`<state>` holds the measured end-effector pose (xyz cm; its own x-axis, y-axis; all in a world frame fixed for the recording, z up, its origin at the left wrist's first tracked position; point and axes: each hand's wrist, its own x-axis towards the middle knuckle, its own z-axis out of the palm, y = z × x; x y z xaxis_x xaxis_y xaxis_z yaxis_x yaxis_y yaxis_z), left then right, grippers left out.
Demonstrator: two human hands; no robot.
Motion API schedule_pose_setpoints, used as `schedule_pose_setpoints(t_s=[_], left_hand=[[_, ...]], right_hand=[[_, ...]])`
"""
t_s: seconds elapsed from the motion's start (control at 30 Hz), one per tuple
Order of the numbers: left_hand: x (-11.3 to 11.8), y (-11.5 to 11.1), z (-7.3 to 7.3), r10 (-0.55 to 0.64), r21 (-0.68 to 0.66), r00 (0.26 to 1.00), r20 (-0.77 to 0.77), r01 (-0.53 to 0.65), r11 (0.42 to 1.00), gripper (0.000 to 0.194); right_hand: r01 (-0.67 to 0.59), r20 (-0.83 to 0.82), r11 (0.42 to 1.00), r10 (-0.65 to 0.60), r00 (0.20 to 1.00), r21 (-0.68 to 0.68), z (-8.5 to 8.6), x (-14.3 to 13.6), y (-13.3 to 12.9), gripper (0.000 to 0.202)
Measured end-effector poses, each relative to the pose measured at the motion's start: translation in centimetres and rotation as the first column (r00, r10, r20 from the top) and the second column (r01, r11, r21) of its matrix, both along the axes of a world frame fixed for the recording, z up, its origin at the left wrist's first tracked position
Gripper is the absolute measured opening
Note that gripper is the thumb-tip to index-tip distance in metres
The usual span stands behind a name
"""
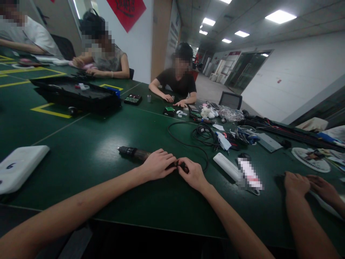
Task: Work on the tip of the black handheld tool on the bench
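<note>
An electric screwdriver (pixel 137 154) lies low over the green table, its dark chuck pointing left. My left hand (pixel 159 164) is wrapped over its rear body, the fingers closed. Close beside it, my right hand (pixel 192 174) pinches the dark end of a cable at the back of the screwdriver. Fingers cover the joint, so I cannot tell whether the plug is seated. From behind my right hand the black cable (pixel 198 145) curves up and away in a wide loop to a coil.
A white case marked 6 (pixel 24 167) stands at left, a black tray (pixel 78 95) beyond it. A white power strip (pixel 226 167) lies to the right. Another person's hands (pixel 298 183) work at far right. Cables, boards and plastic bags (pixel 231 114) clutter the back right. Several people sit around.
</note>
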<state>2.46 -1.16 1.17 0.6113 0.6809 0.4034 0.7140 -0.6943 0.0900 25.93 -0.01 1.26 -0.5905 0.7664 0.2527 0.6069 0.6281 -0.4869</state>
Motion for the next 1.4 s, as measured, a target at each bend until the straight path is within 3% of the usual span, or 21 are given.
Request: schedule_pose_setpoints(t_s=[0.13,0.3,0.5,0.97,1.13,1.3,1.4], left_hand=[[-0.19,-0.03,0.23,-0.057,-0.013,0.998,0.007,0.057,0.998,0.02],[-0.09,0.19,-0.11,0.016,-0.032,1.0,0.007,-0.016,0.999,0.021],[-0.24,0.09,0.13,-0.044,-0.036,0.999,-0.011,0.043,0.998,0.02],[-0.15,0.26,0.1,0.03,-0.033,0.999,0.015,-0.03,0.999,0.024],[-0.48,0.36,0.32,-0.095,-0.042,0.995,-0.005,0.095,0.995,0.022],[-0.38,0.56,-0.09,0.004,-0.04,1.0,0.005,-0.004,0.999,0.023],[-0.46,0.64,-0.19,-0.042,-0.036,0.999,0.0,0.042,0.998,0.024]], right_hand=[[-0.011,-0.001,1.0,0.011,1.0,-0.005,0.12,0.06,0.06,0.015],[-0.01,0.009,1.0,0.01,1.0,-0.004,0.04,0.07,0.16,0.014],[-0.006,0.003,1.0,0.006,1.0,0.001,-0.27,0.02,0.18,0.014],[-0.01,-0.017,1.0,0.01,1.0,-0.006,-0.16,-0.03,0.02,0.014],[-0.012,-0.007,1.0,0.012,1.0,-0.007,-0.06,0.02,0.06,0.015],[-0.008,-0.01,1.0,0.007,1.0,-0.012,-0.06,-0.02,0.05,0.016],[-0.004,-0.012,1.0,0.004,1.0,-0.003,-0.14,-0.03,0.06,0.016]])
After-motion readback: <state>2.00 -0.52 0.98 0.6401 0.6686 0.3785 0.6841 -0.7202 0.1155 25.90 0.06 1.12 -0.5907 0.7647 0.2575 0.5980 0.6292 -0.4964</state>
